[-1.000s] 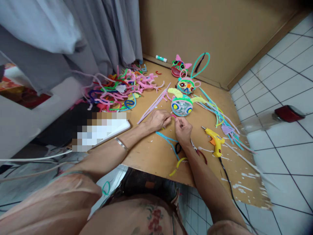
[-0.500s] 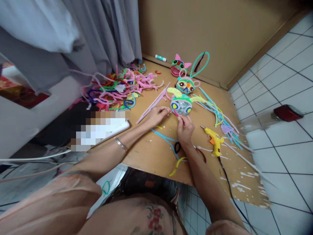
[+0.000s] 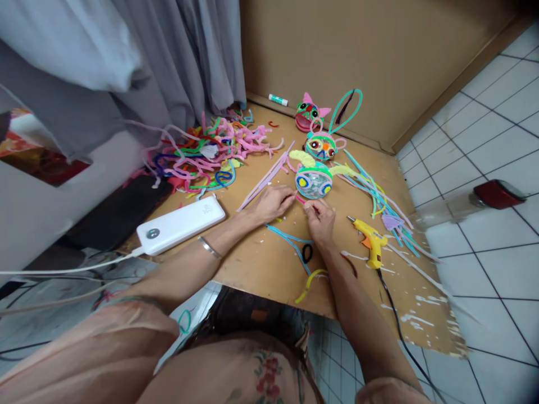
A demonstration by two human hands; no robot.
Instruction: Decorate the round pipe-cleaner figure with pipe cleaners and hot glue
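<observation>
from my seat i see the brown board (image 3: 261,264) laid over white floor tiles (image 3: 497,264), with a grey curtain (image 3: 126,73) hanging along its far left and a tan wall (image 3: 337,45) behind. on the board's left edge lies a white power bank (image 3: 181,224) with a white cable running off to the left, and beyond it a big tangle of pipe cleaners (image 3: 206,154) in pink, green and blue. a loose fan of long teal and lilac pipe cleaners (image 3: 374,202) spreads on the right, just past the yellow glue gun (image 3: 370,238), whose black cord trails toward me. three pipe-cleaner faces sit in a line toward the wall: the round blue-eyed face (image 3: 314,182) nearest, an owl-like one (image 3: 320,147) behind it, and a pink-eared one (image 3: 309,114) farthest, with a glue stick (image 3: 278,100) near the wall. my left hand (image 3: 272,203) and right hand (image 3: 320,220) meet just in front of the nearest face, both pinching a short pink pipe cleaner (image 3: 301,200) between fingertips. a light blue pipe cleaner (image 3: 290,241), a black loop (image 3: 307,253) and a yellow piece (image 3: 309,280) lie beside my right forearm.
</observation>
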